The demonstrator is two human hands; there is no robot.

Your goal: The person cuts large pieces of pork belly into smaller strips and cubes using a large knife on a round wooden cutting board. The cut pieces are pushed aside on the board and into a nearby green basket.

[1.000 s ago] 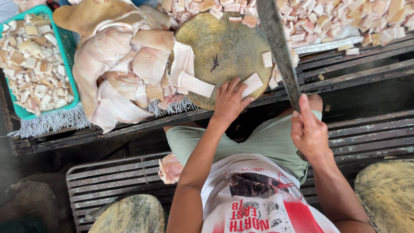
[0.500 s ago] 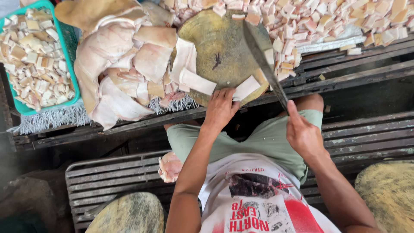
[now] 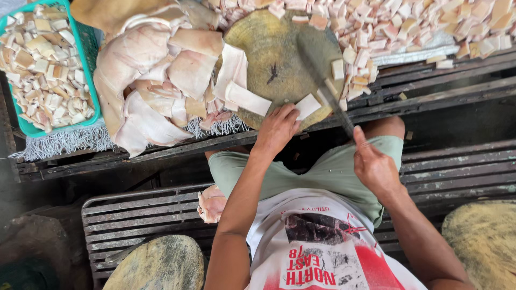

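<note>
Left hand [image 3: 277, 129] presses fingers down flat on a pale strip of pork skin [image 3: 307, 106] at the near edge of the round wooden chopping block [image 3: 269, 48]. Right hand [image 3: 373, 169] is closed around the handle of a cleaver [image 3: 322, 80], blade blurred over the block's right side. The strip looks soft, floppy, probably greasy and slippery, and light; best pinned from above near its left end, fingers well apart from the blade. Colour cream-white, rectangular, thick. Uncut slabs [image 3: 156, 86] are heaped left, diced cubes [image 3: 408, 27] far right, and a green basket [image 3: 86, 59] of cubes far left.
</note>
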